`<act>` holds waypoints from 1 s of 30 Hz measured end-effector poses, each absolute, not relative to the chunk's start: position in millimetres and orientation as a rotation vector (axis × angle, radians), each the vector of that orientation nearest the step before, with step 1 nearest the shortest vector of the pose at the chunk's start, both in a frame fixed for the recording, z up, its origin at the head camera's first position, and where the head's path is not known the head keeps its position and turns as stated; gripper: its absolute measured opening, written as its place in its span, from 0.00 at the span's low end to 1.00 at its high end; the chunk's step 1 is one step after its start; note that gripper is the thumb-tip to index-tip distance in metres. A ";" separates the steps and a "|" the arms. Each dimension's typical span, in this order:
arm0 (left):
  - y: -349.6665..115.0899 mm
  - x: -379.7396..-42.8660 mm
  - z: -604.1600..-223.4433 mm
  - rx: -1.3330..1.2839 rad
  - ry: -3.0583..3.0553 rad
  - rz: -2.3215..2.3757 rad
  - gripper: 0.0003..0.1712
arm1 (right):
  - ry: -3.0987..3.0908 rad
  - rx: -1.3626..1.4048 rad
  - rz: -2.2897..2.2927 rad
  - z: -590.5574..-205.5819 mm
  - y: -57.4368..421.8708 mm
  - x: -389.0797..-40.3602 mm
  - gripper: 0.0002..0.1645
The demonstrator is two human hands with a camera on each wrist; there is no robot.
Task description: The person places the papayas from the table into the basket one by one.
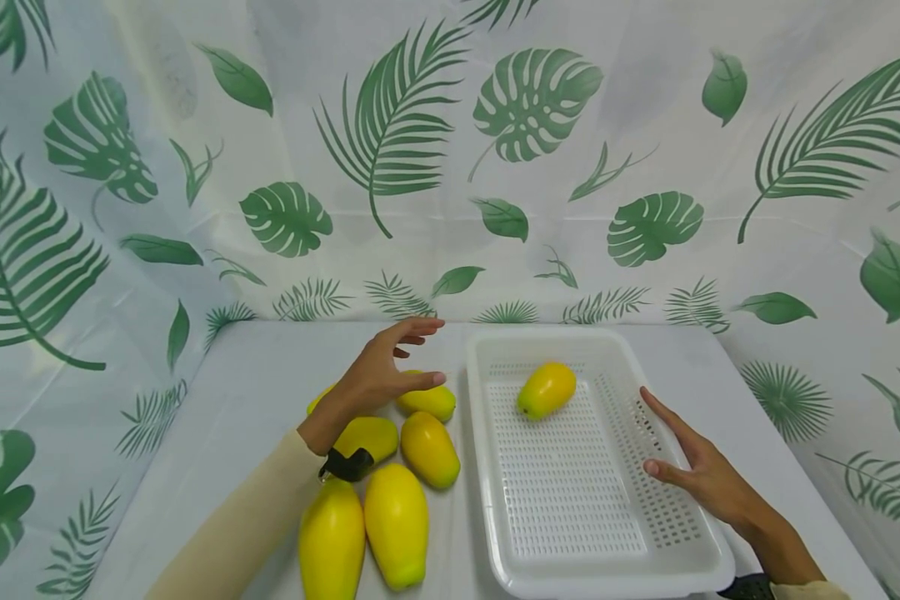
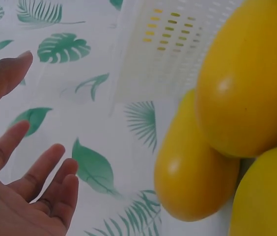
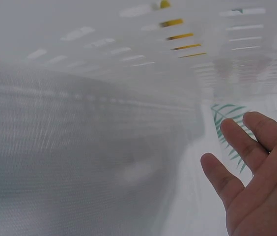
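Observation:
My left hand (image 1: pixel 375 375) hovers over a group of yellow papayas, with thumb and fingers spread apart and nothing between them. The nearest papaya (image 1: pixel 431 402) lies partly behind the thumb; another papaya (image 1: pixel 430 450) is just in front of it. In the left wrist view the hand's palm (image 2: pixel 15 206) shows bare, with papayas (image 2: pixel 197 172) off to the right. A white perforated plastic basket (image 1: pixel 570 500) holds one yellow papaya (image 1: pixel 547 390) with a greenish tip. At the basket's right side is my right hand (image 1: pixel 708 475), fingers extended along the rim and thumb over the edge.
Two larger papayas (image 1: pixel 396 525) lie close to the table's near edge, left of the basket. The white-covered table (image 1: pixel 232 400) meets a leaf-print curtain (image 1: pixel 435 167) at the back and both sides.

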State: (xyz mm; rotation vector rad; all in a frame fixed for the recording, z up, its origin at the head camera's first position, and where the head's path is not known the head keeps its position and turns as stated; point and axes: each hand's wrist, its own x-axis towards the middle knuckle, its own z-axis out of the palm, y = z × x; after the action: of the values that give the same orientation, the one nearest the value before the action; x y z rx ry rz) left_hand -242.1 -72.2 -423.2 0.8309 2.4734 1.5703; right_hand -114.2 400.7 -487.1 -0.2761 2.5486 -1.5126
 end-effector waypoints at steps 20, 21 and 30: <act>-122.7 -235.7 -434.7 0.691 2.510 1.551 0.40 | 2.579 -0.289 -1.474 -484.7 399.7 -112.8 0.60; -126.3 -235.4 -435.3 0.680 2.512 1.549 0.40 | 2.580 -0.293 -1.476 -484.6 399.7 -112.9 0.60; -149.7 -233.3 -443.2 0.623 2.517 1.545 0.40 | 2.633 -0.302 -1.472 -482.2 397.4 -112.5 0.60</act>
State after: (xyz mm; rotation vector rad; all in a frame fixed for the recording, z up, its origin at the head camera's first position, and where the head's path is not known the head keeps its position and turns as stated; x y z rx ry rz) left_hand -233.3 -149.7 -443.2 0.6231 2.5170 1.5450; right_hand -112.5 397.4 -482.2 -0.3023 2.6328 -1.4721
